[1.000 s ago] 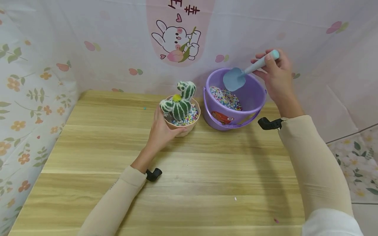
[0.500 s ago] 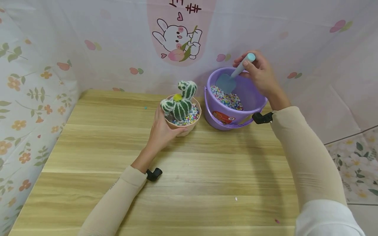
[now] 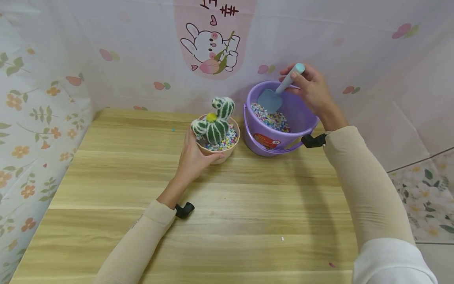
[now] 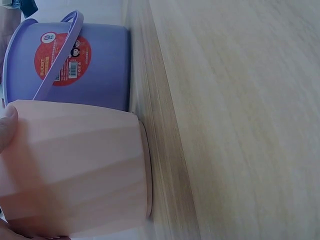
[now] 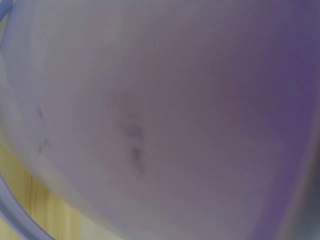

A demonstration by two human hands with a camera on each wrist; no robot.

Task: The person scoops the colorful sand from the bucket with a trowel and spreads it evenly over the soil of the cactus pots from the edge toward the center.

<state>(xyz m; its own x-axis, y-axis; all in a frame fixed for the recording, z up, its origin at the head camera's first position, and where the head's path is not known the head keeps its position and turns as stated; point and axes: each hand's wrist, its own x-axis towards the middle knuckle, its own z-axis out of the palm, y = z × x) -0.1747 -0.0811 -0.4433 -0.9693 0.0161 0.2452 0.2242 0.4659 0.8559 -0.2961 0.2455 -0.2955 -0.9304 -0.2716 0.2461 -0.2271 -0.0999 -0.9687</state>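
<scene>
A peach-coloured flowerpot (image 3: 218, 156) stands on the table, holding a knitted green cactus (image 3: 217, 131) with a yellow flower and multicoloured pebbles (image 3: 228, 139). My left hand (image 3: 193, 157) grips the pot from its left side, thumb along the front; the left wrist view shows the pot's ribbed wall (image 4: 80, 165) close up. To its right is a purple bucket (image 3: 260, 134) with more small pebbles (image 3: 274, 120) in it. Over the bucket's rim, my right hand (image 3: 312, 88) holds a light blue toy shovel (image 3: 286, 81) by its handle. The shovel's blade is inside the bucket, at the pebbles.
The wooden table (image 3: 227, 213) extends toward me. Behind it hangs a white patterned cloth (image 3: 134, 55) close to the bucket and pot. A few stray pebbles lie on the table, one of them white (image 3: 282, 238). The bucket's handle (image 3: 248, 130) hangs down in front.
My right hand has moved left and lowered the shovel into the bucket, its blade reaching the pebbles; it barely moved in the last half second. My left hand and the pot stayed put.
</scene>
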